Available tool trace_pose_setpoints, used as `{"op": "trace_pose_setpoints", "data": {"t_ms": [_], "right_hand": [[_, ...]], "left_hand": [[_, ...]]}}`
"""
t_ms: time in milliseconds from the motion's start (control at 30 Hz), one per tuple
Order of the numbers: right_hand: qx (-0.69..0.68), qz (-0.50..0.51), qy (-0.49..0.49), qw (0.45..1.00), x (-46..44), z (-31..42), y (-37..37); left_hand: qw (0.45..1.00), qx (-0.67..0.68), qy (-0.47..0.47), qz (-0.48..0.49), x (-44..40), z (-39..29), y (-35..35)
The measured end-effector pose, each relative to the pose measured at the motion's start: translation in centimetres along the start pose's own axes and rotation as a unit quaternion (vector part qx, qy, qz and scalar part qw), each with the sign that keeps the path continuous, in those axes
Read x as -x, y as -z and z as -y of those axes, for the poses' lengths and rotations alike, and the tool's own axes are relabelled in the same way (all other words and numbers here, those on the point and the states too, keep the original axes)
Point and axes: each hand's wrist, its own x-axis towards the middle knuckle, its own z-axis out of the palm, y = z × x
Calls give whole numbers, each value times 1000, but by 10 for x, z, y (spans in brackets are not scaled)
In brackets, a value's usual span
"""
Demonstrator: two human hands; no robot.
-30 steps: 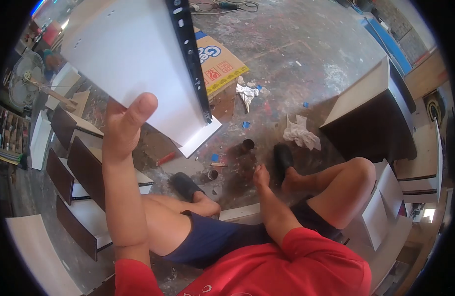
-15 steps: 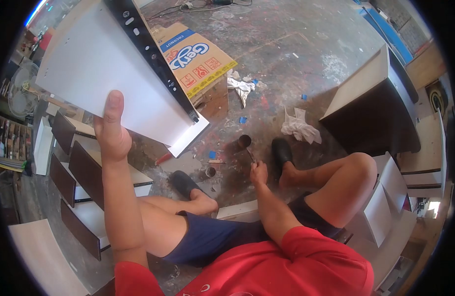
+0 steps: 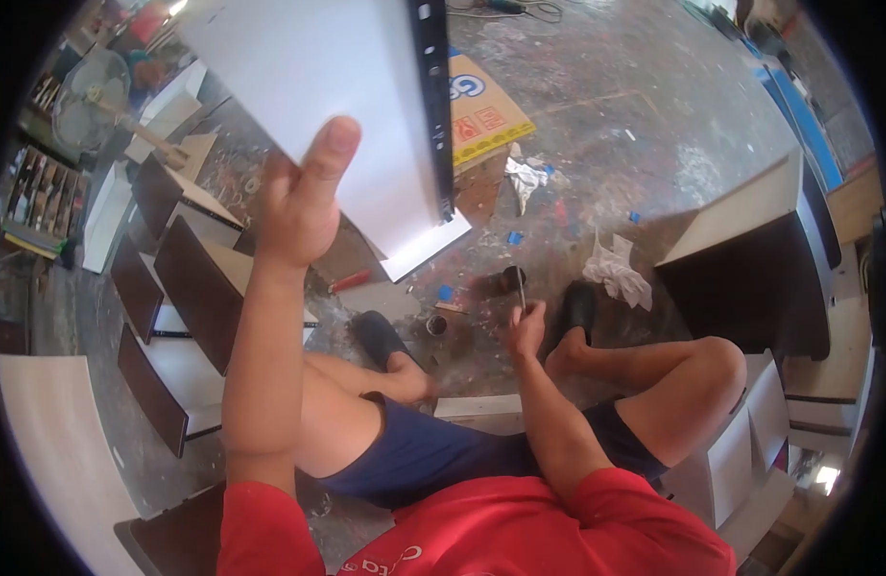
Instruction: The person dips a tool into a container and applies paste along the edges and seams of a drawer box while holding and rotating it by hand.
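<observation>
My left hand grips the edge of a white drawer held up on the left, thumb laid across its white face. A black metal drawer slide with slots and holes runs down the drawer's right side. Low between the feet, my right hand is closed around a thin stick-like tool; what its tip is cannot be made out. The tool's upper end shows beside a small dark cup on the floor. A second small cup stands to the left of it.
A printed cardboard box lies behind the drawer. Several dark-fronted drawers stand at left, near a fan. White rags lie on the floor, and a dark cabinet piece stands at right.
The drawer has swung to a steeper angle, and the view has shifted so it appears further right. My right hand and its tool have moved slightly, with the tool now more upright.
</observation>
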Motion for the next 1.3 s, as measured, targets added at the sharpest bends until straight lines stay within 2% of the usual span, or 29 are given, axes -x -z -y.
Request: {"op": "trace_pose_setpoints", "data": {"t_ms": [33,133,233,333,433,533,633,800,900,1100,1200,1300], "right_hand": [[-29,-15,38,999,-2,19,-2],[-192,44,131,972,0,79,12],[-302,142,152,930,31,144,53],[-259,210,161,929,60,168,71],[-258,261,169,915,77,166,70],[-268,307,157,900,83,169,66],[-271,327,130,896,85,180,69],[-300,357,90,880,93,183,66],[-264,367,126,883,104,178,61],[-288,337,119,889,97,178,63],[-269,355,90,891,100,182,65],[-238,376,156,882,111,177,58]], "left_hand": [[1000,-6,-15,-11,-2,1,-2],[1000,4,-17,-4,-3,5,-2],[999,27,-25,12,-3,9,-1],[998,51,-33,28,-3,12,0],[998,39,-56,13,-2,11,-4],[999,28,-39,16,1,16,0],[997,8,-72,-16,6,23,-7],[997,-28,-73,2,11,24,-3],[997,-26,-72,-2,10,23,-6],[997,-31,-71,-19,11,23,-7],[997,-34,-69,-28,10,25,-9],[996,-36,-69,-35,10,26,-9]]}}
